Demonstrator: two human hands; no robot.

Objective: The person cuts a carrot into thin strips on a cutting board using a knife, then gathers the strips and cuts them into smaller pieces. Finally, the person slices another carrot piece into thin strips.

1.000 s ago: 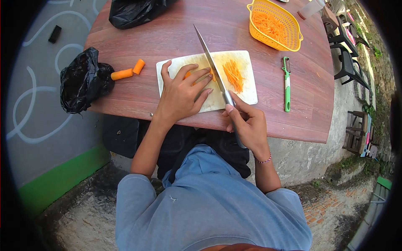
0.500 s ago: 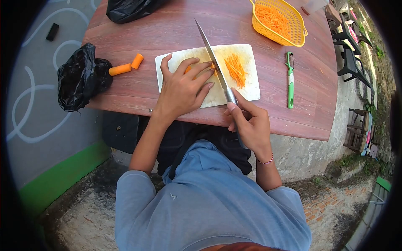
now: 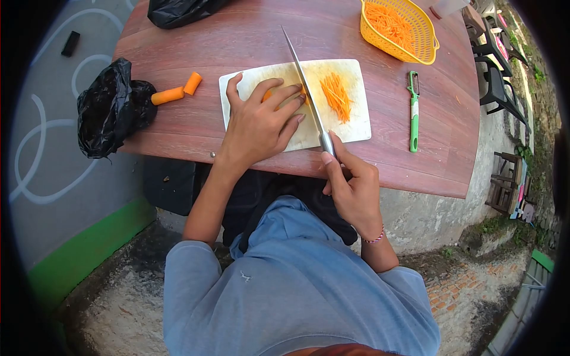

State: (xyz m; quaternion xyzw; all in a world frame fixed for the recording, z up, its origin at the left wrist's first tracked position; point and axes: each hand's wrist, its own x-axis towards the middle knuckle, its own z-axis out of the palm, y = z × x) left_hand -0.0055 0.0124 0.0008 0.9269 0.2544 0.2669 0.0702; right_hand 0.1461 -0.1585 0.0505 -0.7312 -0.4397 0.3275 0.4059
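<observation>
My left hand (image 3: 259, 123) rests on the white cutting board (image 3: 359, 127), its bent fingers holding down a piece of carrot (image 3: 266, 95) that is mostly hidden beneath them. In my right hand (image 3: 355, 187) is the handle of a long kitchen knife (image 3: 311, 102). The blade slants away from me across the board, right beside my left fingertips and the carrot. A small heap of carrot strips (image 3: 336, 98) lies to the right of the blade.
Two carrot pieces (image 3: 168, 95) lie by a black plastic bag (image 3: 113, 113) at the left edge of the wooden table (image 3: 439, 160). A green peeler (image 3: 414, 113) lies right of the board. Behind it stands a yellow basket (image 3: 428, 44) holding shredded carrot. Another black bag (image 3: 181, 13) sits farther back.
The knife has shifted slightly, and its handle end no longer shows below my right hand. My left hand keeps its place on the carrot. The whole view has moved a little.
</observation>
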